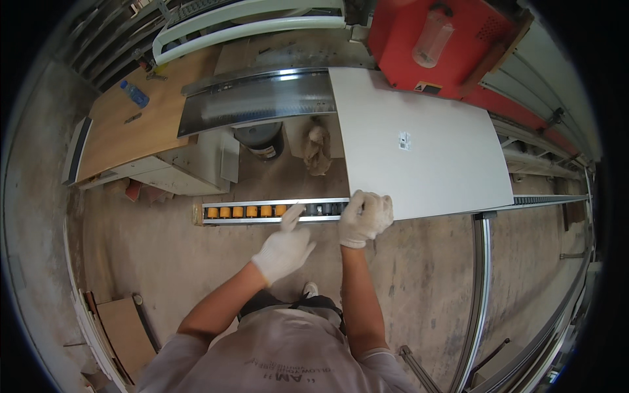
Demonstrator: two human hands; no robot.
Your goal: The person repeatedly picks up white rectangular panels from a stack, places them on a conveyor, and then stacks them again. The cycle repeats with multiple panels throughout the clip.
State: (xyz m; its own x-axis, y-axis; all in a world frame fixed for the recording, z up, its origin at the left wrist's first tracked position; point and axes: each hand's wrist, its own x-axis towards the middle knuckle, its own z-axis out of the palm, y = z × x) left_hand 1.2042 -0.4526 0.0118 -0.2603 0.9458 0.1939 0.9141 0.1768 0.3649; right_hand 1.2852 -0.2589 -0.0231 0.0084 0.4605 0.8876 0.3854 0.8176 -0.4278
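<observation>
A dusty concrete floor [196, 262] spreads under a woodworking shop, and the landmark here is a large white panel [419, 144] lying flat on a machine bed. Along the panel's near edge runs a roller rail [262, 211] with a row of orange wheels, reaching out past the panel's near left corner. Beyond the panel's far edge stands a red machine housing [452, 46] with a clear plastic bottle [432, 36] on it. To the panel's left a curved grey metal guard [255, 101] abuts its far corner, and farther left lies a wood-toned board [137, 124] carrying a blue water bottle [135, 93]. A dark bucket [262, 139] sits on the floor just off the panel's left edge, below the guard.

Both hands wear white work gloves. The right hand [364, 217] is curled over the panel's near left corner, fingers wrapped on top of the edge, gripping it. The left hand [285, 246] is mostly open, fingers loosely extended, one finger pointing up to touch the roller rail just left of the panel's corner; it holds nothing. A small pale label [404, 140] sits near the panel's middle.
</observation>
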